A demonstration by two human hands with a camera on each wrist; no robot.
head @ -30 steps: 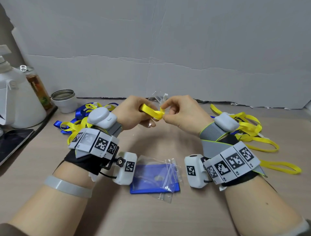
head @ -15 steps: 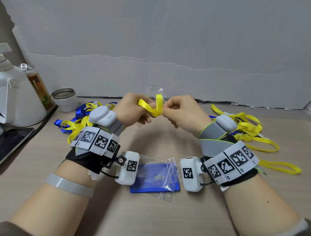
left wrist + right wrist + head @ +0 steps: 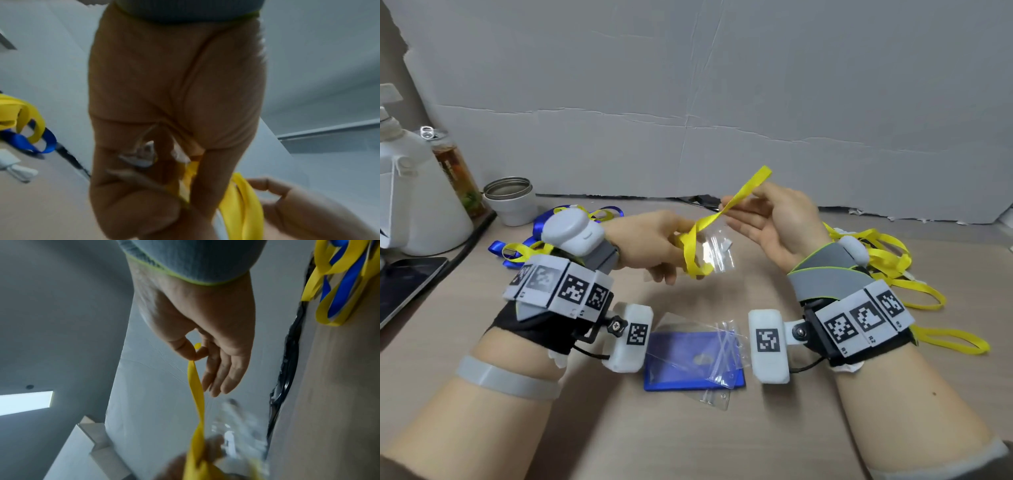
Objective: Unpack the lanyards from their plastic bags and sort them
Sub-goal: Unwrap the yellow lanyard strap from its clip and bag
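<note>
Now, going left to right: the left hand (image 3: 650, 246) grips the plastic bag (image 3: 717, 251) and bunched yellow lanyard (image 3: 697, 246) mid-air above the desk (image 3: 791, 428); the right hand (image 3: 774, 222) pinches its free end. Better to pull steadily rightward while the bag stays clamped.

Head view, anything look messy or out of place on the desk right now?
Mostly the sorting: the pile behind the left hand mixes blue lanyards with yellow ones. Empty clear bags lie strewn over the blue card holder. Nothing looks spilled or damaged.
</note>
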